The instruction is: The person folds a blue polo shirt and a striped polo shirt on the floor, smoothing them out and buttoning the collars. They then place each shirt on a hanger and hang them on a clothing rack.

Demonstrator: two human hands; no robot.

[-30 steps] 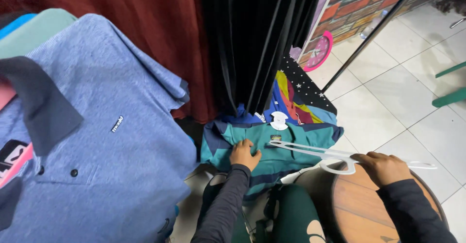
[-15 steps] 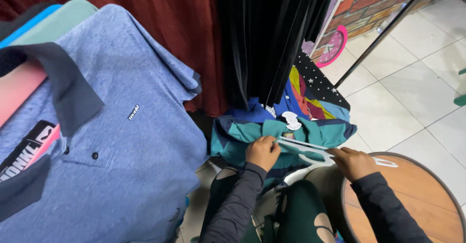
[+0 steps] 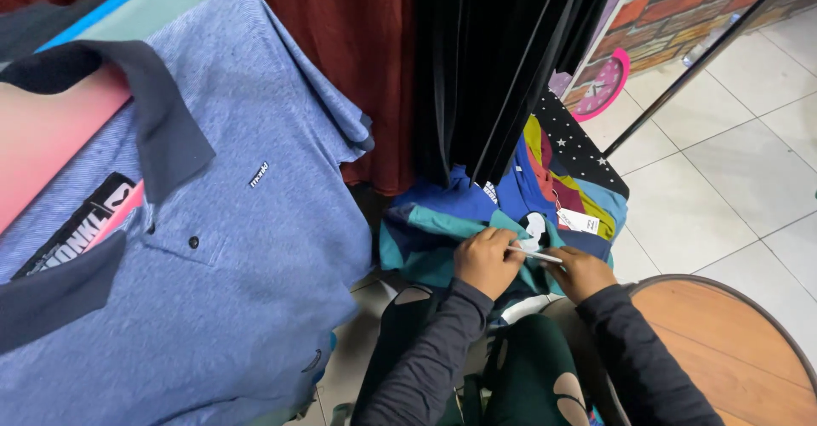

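Since the earlier frames the two hands have closed in toward each other, and the white hanger that lay stretched out across the garment now shows only as a short white bar between them. Largest in view, the blue polo shirt (image 3: 255, 247) with dark collar hangs close at left; behind it a dark red curtain (image 3: 357, 43) and black pleated fabric (image 3: 502, 51). A round wooden table (image 3: 732, 349) sits at lower right on the pale tiled floor (image 3: 740, 154). A pink clock (image 3: 606, 81) leans by the brick wall. The multicoloured garment (image 3: 442, 222), teal, blue, yellow and red, lies bunched just below the black fabric, a white tag (image 3: 579, 220) on it. Left hand (image 3: 483, 260) is curled, fingers pinching at the white hanger (image 3: 536, 254); right hand (image 3: 580, 271) is curled around its other end, both resting on the cloth. Judgement: garment soft, light, floppy, prone to slide off; best taken at the neck or shoulders. Hanger thin, stiff, likely slick plastic; grip near the middle.
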